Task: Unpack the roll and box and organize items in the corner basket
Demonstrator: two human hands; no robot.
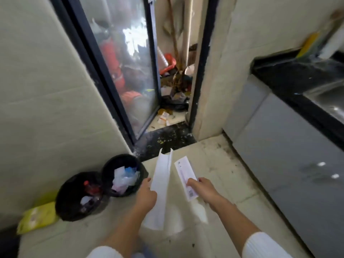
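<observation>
White sleeves (260,244) at the bottom edge, both forearms reaching forward over the tiled floor (219,164).

Left hand (147,192) - fingers and thumb curled round the left edge of a long white box (163,170). The box is opened into a trough shape and held lengthwise, its far end notched and pointing away from the body, its near end blurred below the wrist.

Right hand (202,187) - pinches the near end of a smaller flat white pack (183,174), thumb on top, fingers underneath. There's a barcode label near the grip and small print at the far end, too blurred to read. The pack sits just beside the box, with a narrow gap and no contact.

Both items are in the air above the floor, in front of the body.

Left of the left hand are two black bins on the floor, against the wall and touching each other. The near bin (65,207) holds dark rubbish with something red in it. The far bin (109,167) is full of white and blue wrappers. A yellow-green packet (37,215) lies on the floor just left of the near bin.

Further out is a black-framed glass door (121,62), with cluttered orange and dark items behind and past it.

On the right are grey cabinet fronts (297,164) under a black counter (290,75), with a steel sink (327,97) at the frame edge.
</observation>
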